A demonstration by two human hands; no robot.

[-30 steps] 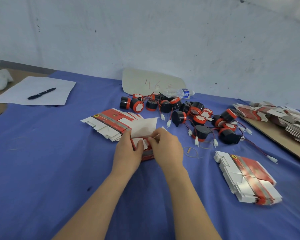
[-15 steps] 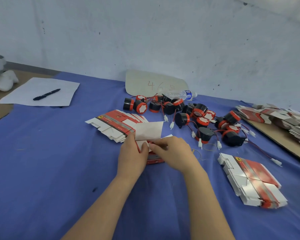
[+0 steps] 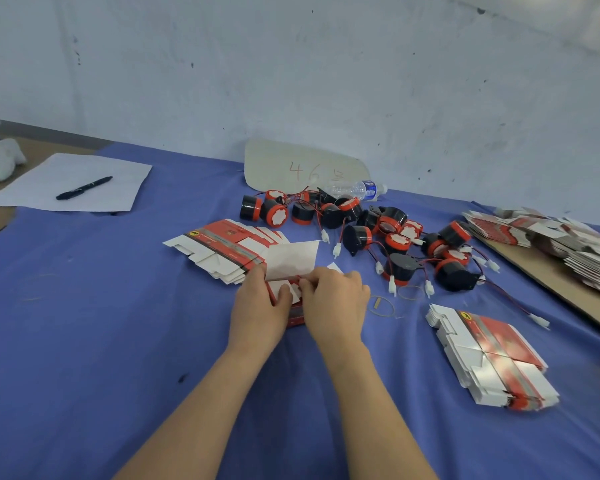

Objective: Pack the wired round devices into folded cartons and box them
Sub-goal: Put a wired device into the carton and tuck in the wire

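Blue cloth (image 3: pixel 84 323) covers the table under my arms. Along its right edge, on a bare brown board, a long heap of flat cartons (image 3: pixel 551 244) spreads out, red and white. A tidier right stack (image 3: pixel 492 358) of the same flat cartons lies near my right forearm, red face up with white flaps at the edges. A left stack (image 3: pixel 222 249) sits just beyond my left hand, fanned and touching the flap I am working on.

Behind my hands the round devices (image 3: pixel 378 233) lie in a loose pile. They are black drums with red rims and white faces, and each trails red and black wire ending in a white plug. They are near my right hand but apart from it.

Between my hands is the small carton (image 3: pixel 296 315), red with white inside. It rests on the cloth, with its big white flap (image 3: pixel 293 259) standing open away from me. My left hand (image 3: pixel 258 311) grips its left side with the thumb pressed on the inner flaps. My right hand (image 3: pixel 336 303) pinches those flaps from the right with its fingers curled.

To the far left a black pen (image 3: pixel 84 188) lies on a sheet of paper (image 3: pixel 125 174).
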